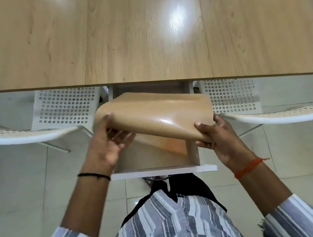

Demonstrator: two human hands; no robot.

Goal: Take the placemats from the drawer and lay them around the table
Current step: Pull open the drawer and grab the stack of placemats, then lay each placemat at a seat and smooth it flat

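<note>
The right hand (216,133) pinches the near right corner of the placemats (155,116), thumb on top and the other fingers curled underneath. The left hand (107,144) is half open, palm up, with its fingers slid under the left edge, supporting it more than gripping. Between the two hands the tan, glossy sheet bows up into an arch, its far edge dipping back toward the table. Whether this is one mat or a stack cannot be told from here.

Directly below the mats sits the open drawer (159,171), pulled out from under the table edge, its white front nearest the person. Part of its inside is visible and looks bare, though the mats hide the rest.

On either side stand two white perforated chairs (64,107), pushed partly under. Beyond them the wooden table (138,29) shows no mat anywhere in view.

So I judge the task to be at its early stage: the drawer is open and the mats are lifted out, but none is laid down yet. All the placing around the table remains.
</note>
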